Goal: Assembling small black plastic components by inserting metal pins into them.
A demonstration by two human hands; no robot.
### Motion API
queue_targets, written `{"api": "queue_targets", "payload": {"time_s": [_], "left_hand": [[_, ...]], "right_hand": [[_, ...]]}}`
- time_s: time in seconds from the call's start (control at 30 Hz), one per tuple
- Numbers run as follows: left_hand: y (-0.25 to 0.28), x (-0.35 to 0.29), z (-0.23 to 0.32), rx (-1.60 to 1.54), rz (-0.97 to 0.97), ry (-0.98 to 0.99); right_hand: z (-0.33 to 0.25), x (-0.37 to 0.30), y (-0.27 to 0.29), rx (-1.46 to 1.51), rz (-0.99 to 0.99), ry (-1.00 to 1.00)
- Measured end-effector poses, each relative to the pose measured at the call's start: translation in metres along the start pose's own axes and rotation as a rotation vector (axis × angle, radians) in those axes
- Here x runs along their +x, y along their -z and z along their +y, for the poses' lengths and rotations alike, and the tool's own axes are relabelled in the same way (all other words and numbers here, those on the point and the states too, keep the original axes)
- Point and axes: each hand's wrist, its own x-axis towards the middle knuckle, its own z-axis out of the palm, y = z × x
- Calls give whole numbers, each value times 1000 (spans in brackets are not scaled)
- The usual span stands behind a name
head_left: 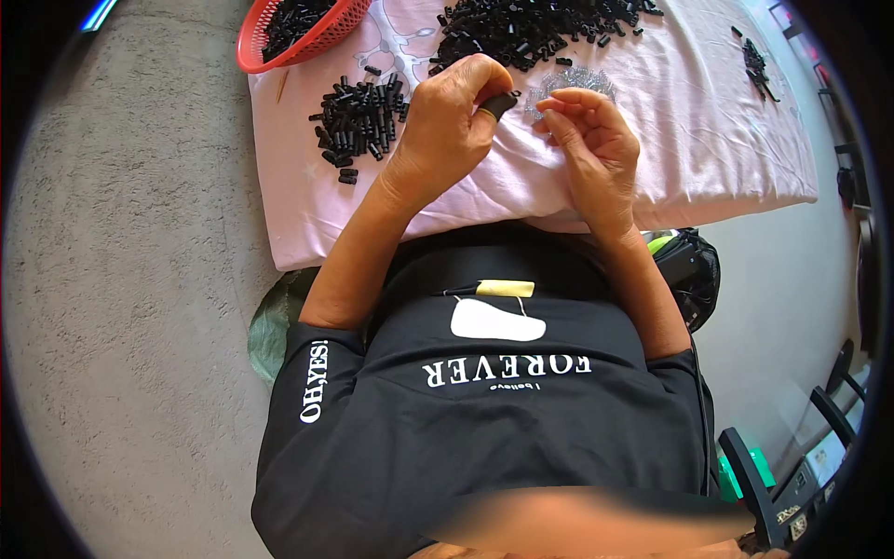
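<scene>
My left hand [452, 121] is raised over the near part of the cloth, fingers curled into a pinch. A black cover with a yellow rim [498, 105] sits around its thumb tip. A small black part [516, 94] pokes out at the fingertips; its full shape is hidden. Facing it, my right hand [601, 144] has thumb and forefinger brought together, and what lies between them is too small to tell. Just behind the right fingertips lies a heap of small, shiny, silvery pieces [596, 82], perhaps springs. Short black ribbed tubes [358, 121] are piled left of my left hand.
A pink cloth [708, 177] covers the table. At its far left stands a red basket [312, 42] of black parts. A large heap of black parts [521, 33] spreads along the back, with a small group [757, 67] at far right. A black bag [694, 270] hangs below the right edge.
</scene>
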Motion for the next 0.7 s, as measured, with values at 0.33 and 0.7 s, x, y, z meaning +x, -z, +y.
{"api": "queue_targets", "payload": {"time_s": [0.33, 0.7], "left_hand": [[-4, -6, 7, -76, -26, -42], [-6, -6, 9, -75, -92, -83]], "right_hand": [[-3, -1, 0, -115, -117, -45], [-3, -1, 1, -126, -99, -66]]}}
